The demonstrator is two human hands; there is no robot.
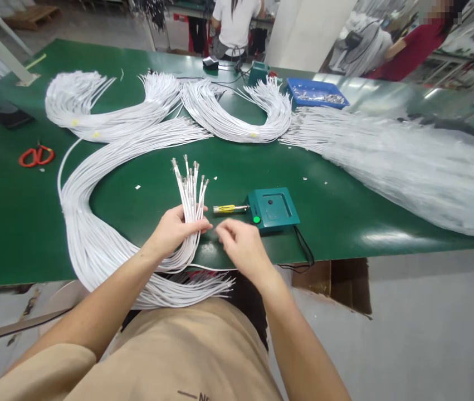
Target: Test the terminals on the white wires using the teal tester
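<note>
My left hand (178, 227) is closed around a small bunch of white cables (189, 195). Their stripped, frayed metal ends point up and away from me. Just to the right is my right hand (239, 242), its fingers curled in a pinch; whether anything thin sits in them is hidden. Beyond that hand lies a teal box-shaped machine (273, 209) with a green button and a yellow-marked metal spindle (230, 209) that points left toward the cables. A thick bundle of white cables (94, 228) curves along the table's left and hangs over the front edge by my lap.
More white cable bundles (237, 125) lie across the back of the green table (148, 189). Orange-handled cutters (36, 156) rest at left. A blue tray (318, 92) of small metal parts stands behind a long plastic-covered bundle (404, 161). Two people work beyond; a cardboard box (337, 284) is below.
</note>
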